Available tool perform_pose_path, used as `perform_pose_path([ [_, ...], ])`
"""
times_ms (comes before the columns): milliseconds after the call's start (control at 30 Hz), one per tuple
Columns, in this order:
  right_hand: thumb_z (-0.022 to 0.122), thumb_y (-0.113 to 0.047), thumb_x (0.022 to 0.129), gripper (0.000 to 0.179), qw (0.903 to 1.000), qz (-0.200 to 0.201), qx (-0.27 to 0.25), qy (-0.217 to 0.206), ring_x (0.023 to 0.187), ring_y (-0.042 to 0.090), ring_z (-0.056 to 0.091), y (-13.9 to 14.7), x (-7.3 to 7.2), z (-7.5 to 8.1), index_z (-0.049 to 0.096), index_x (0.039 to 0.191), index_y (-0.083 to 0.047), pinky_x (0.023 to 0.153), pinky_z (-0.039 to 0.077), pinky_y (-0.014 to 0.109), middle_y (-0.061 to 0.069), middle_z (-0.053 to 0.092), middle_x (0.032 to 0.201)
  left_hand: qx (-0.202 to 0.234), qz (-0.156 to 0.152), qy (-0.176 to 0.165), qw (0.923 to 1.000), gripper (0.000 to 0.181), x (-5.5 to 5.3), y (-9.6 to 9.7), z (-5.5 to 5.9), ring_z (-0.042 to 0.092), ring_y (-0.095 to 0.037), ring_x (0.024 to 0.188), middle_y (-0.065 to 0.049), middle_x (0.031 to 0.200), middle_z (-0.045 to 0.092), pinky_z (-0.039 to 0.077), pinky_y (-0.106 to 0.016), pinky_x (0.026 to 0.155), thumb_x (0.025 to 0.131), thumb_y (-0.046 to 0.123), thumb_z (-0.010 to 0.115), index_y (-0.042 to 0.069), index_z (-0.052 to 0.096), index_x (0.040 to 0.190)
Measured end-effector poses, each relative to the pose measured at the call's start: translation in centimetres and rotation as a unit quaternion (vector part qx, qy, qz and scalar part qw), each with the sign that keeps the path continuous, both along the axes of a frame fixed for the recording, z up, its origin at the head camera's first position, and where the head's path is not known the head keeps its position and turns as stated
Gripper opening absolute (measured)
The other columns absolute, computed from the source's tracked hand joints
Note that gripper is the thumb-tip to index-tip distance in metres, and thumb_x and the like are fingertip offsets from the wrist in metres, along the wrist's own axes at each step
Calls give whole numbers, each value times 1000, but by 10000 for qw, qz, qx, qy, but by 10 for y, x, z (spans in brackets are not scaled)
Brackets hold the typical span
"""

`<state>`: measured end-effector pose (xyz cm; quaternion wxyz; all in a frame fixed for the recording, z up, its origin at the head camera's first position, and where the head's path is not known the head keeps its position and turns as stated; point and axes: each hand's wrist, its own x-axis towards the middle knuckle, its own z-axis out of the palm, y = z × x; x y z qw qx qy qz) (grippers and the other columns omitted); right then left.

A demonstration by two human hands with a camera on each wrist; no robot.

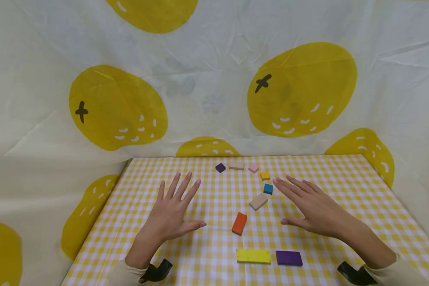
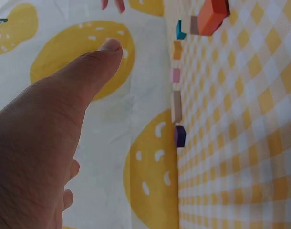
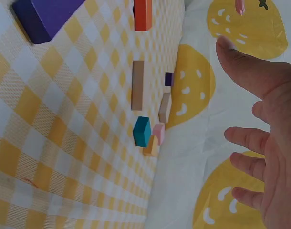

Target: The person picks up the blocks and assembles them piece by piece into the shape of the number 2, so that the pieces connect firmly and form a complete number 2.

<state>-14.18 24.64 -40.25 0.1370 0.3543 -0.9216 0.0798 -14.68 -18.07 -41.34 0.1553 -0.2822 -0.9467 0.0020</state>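
My left hand [image 1: 171, 214] hovers over the left part of the table with its fingers spread, holding nothing. Opposite it my right hand [image 1: 312, 208] is held out over the right part, fingers straight and empty. Between them a curving line of blocks runs over the cloth. Closest to my right fingertips is a blue block [image 1: 268, 189], with a natural wood block [image 1: 258, 201] just below it. An orange block [image 1: 239, 223] lies between the two thumbs. At the near end a yellow block [image 1: 253, 256] and a long purple block [image 1: 288, 258] lie side by side.
At the far end of the line are a dark purple block [image 1: 220, 167], a pale wood block [image 1: 236, 165], a pink block [image 1: 253, 168] and an orange-yellow block [image 1: 265, 176]. A yellow checked tablecloth [image 1: 128, 246] covers the table. A fruit-print curtain [image 1: 207, 79] hangs behind and at the sides.
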Motion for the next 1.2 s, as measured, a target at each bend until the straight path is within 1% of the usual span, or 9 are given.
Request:
perform_pose_path([
  [100,72,-57,87,95,9992,-153,-21,-376,141,36,44,0,5,-3,25,163,-23,107,36,62,8,45,157,146,-263,97,9995,105,2,6,-1,10,-36,156,-8,170,13,24,-70,115,84,77,61,22,20,164],
  [200,71,-58,88,93,9983,-167,-58,-551,135,35,51,0,9,-7,27,162,-24,105,39,61,11,52,150,311,-706,374,9963,105,3,14,-5,24,-38,153,-12,168,19,33,-65,112,84,70,67,16,24,163],
  [300,73,-56,87,90,9989,20,-156,-434,126,32,60,0,12,-11,34,160,-20,99,47,58,10,60,141,462,-1174,613,9901,105,4,22,-9,37,-38,146,-15,165,26,40,-56,111,84,64,72,9,27,161],
  [400,76,-52,86,83,9988,218,-219,-380,115,26,66,-1,17,-15,43,155,-18,91,54,51,3,65,134,619,-1505,570,9850,103,6,31,-15,46,-34,139,-16,162,33,44,-48,110,83,60,76,6,30,159],
  [500,76,-49,87,72,9978,397,-246,-461,104,19,69,0,22,-19,54,147,-17,81,58,43,-3,68,127,792,-1731,238,9814,98,10,42,-22,55,-28,129,-14,156,42,50,-41,104,84,54,78,5,34,157],
  [600,76,-47,88,60,9947,589,-319,-775,96,13,70,1,27,-23,63,137,-16,74,59,35,-6,69,120,997,-1900,-217,9765,88,17,53,-27,60,-20,118,-10,146,52,53,-31,96,86,47,79,6,41,153],
  [833,74,-48,89,46,9831,697,-401,-1647,90,6,67,7,34,-34,69,123,-18,64,54,24,-14,67,106,1321,-2248,-1051,9597,62,30,77,-38,55,-8,99,-1,120,58,45,-9,85,87,37,81,6,59,136],
  [1033,78,-47,84,46,9846,916,-373,-1439,88,5,67,9,38,-44,70,118,-17,65,55,23,-14,66,104,1601,-2557,-1629,9394,49,35,91,-52,56,-8,103,-1,117,60,43,-9,92,89,30,80,6,62,129],
  [1200,81,-46,81,46,9848,1002,-397,-1365,87,3,65,9,41,-50,71,115,-17,65,55,22,-13,65,106,1510,-2538,-1787,9385,46,38,99,-61,52,-5,101,1,117,57,42,-8,88,91,32,78,10,63,128],
])
